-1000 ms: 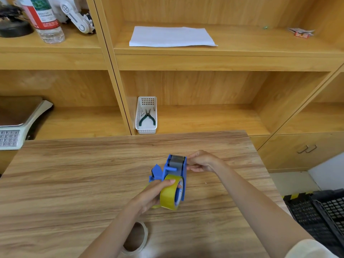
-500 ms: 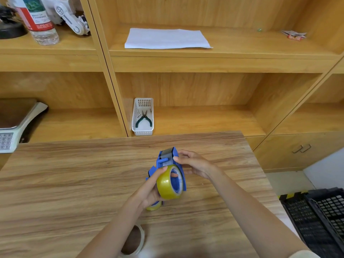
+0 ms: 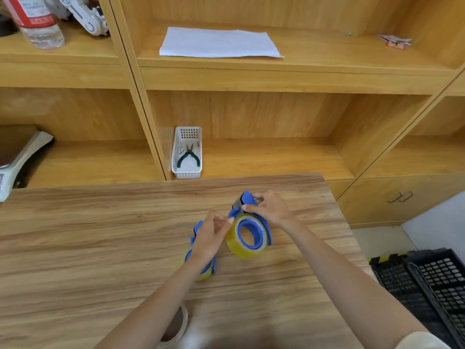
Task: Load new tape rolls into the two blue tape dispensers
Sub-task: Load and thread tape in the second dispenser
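Blue dispenser [image 3: 251,222] pinched in right hand [image 3: 271,210], nose pointing away, yellowish roll [image 3: 247,238] facing camera; left hand [image 3: 211,238] fingers touch roll edge (grip unclear).

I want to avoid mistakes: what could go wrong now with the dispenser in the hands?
1. The right hand pinches the blue plastic tape dispenser only at its top, so it might slip.
2. The left hand fingers work at the yellowish tape roll; the loose end could stick back or tear.

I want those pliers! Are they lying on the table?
No, the pliers lie inside the white basket on the shelf behind the table.
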